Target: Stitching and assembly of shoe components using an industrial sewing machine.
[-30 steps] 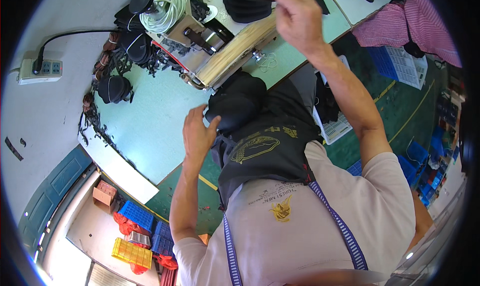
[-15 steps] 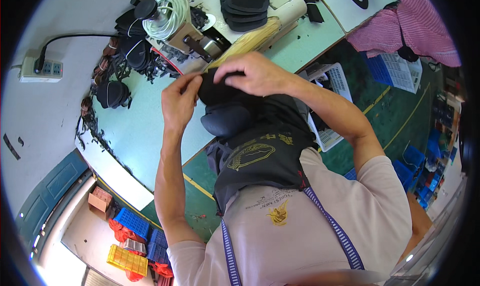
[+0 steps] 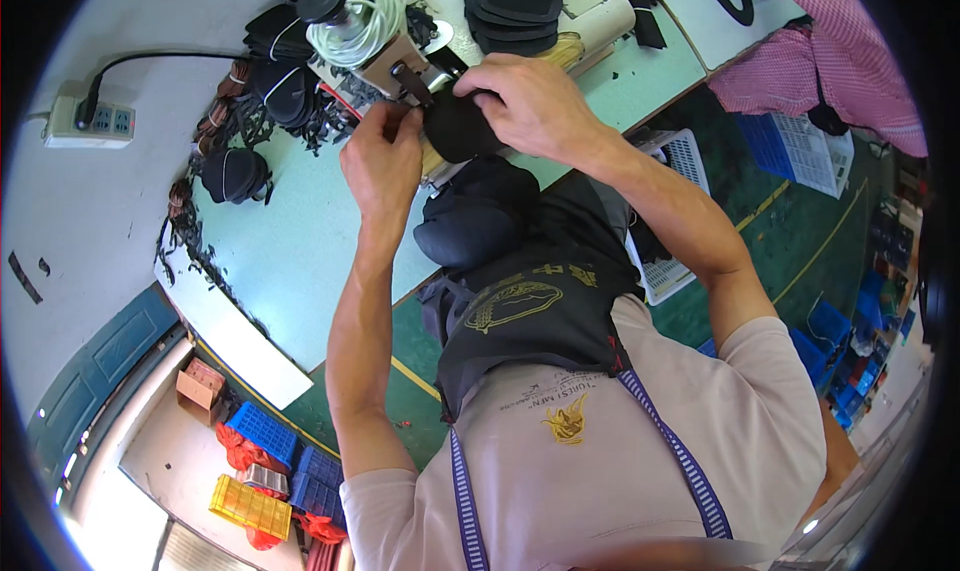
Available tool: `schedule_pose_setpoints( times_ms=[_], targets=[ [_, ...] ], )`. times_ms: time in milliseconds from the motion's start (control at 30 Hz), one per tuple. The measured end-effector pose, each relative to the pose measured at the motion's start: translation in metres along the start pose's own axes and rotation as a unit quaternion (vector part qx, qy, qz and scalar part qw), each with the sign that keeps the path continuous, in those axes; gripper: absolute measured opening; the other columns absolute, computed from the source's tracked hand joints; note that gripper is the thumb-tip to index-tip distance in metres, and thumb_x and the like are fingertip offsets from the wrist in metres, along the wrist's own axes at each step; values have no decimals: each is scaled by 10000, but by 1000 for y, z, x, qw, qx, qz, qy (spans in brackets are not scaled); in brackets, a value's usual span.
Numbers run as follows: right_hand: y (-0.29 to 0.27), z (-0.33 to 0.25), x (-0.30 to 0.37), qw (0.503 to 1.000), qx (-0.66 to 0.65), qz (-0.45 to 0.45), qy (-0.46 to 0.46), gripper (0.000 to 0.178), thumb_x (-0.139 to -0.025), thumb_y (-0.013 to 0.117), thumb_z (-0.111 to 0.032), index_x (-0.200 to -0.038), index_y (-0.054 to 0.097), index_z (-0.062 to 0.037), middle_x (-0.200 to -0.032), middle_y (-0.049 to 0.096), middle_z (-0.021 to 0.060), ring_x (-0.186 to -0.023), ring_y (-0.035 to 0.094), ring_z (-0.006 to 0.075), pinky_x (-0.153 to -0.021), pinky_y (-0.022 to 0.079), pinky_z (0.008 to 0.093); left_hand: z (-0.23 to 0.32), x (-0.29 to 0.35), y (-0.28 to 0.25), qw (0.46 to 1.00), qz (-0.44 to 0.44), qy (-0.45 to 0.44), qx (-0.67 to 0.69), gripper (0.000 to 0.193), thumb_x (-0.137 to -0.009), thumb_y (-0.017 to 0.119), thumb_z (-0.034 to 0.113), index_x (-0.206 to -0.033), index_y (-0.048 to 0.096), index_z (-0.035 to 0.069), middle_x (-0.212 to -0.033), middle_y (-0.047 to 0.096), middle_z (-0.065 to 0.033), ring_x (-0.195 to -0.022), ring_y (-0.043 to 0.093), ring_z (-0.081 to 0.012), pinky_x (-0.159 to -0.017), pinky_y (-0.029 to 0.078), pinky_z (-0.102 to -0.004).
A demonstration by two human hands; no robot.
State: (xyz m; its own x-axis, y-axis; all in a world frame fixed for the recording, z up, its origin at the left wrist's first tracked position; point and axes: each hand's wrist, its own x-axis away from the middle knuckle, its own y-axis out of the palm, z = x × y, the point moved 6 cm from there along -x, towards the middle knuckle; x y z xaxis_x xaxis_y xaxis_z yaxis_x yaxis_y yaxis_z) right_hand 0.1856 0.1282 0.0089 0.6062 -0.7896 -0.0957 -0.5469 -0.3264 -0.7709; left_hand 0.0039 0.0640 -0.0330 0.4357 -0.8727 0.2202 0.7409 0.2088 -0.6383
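Observation:
A rounded black fabric piece (image 3: 462, 129) is held between my two hands at the working end of a beige table machine (image 3: 390, 69). My left hand (image 3: 384, 161) is closed, its thumb and finger pinching the piece's left edge. Across from it, my right hand (image 3: 540, 109) grips the upper right edge with bent fingers. Dark padded rounded pieces (image 3: 470, 221) lie below, against my black apron (image 3: 530, 311). The exact spot where the fabric meets the machine is partly covered by my fingers.
Behind the machine is a stack of black pieces (image 3: 512, 9). Tied black bundles (image 3: 236, 176) and scraps line the table's left side. A coil of pale cord (image 3: 365, 21) sits on top of the machine. White crates (image 3: 688, 166) stand right; a person's pink sleeve (image 3: 850, 51) is at upper right.
Both hands have moved forward with the black piece, bringing it up to the machine's working end. My right hand has closed onto the piece's upper edge.

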Motion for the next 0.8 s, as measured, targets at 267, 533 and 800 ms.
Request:
schedule_pose_setpoints(
  times_ms=[267,533,800],
  targets=[
    [5,2,36,931,-348,-78,70,283,-872,643,39,-1146,681,-21,-1067,692,52,-939,658,143,-838,526,299,-3,29,-6,973,-158,10,166,217,-933,705,160,-1084,716,4,-931,730,-68,-767,661,-144,-717,530,-297],
    [53,13,32,921,-344,-66,167,275,-921,629,-70,-1183,694,-22,-1084,726,110,-949,689,203,-863,533,324,-11,-5,-16,997,-78,-10,19,259,-882,743,178,-1079,714,11,-785,741,-83,-683,672,-121,-644,512,-258],
    [19,15,38,932,-336,5,134,328,-909,619,9,-1233,647,-35,-1081,695,51,-923,657,84,-804,538,255,1,10,-6,983,-96,-24,157,255,-921,726,183,-1057,711,-32,-839,741,-86,-697,684,-130,-653,533,-270]
  ],
)
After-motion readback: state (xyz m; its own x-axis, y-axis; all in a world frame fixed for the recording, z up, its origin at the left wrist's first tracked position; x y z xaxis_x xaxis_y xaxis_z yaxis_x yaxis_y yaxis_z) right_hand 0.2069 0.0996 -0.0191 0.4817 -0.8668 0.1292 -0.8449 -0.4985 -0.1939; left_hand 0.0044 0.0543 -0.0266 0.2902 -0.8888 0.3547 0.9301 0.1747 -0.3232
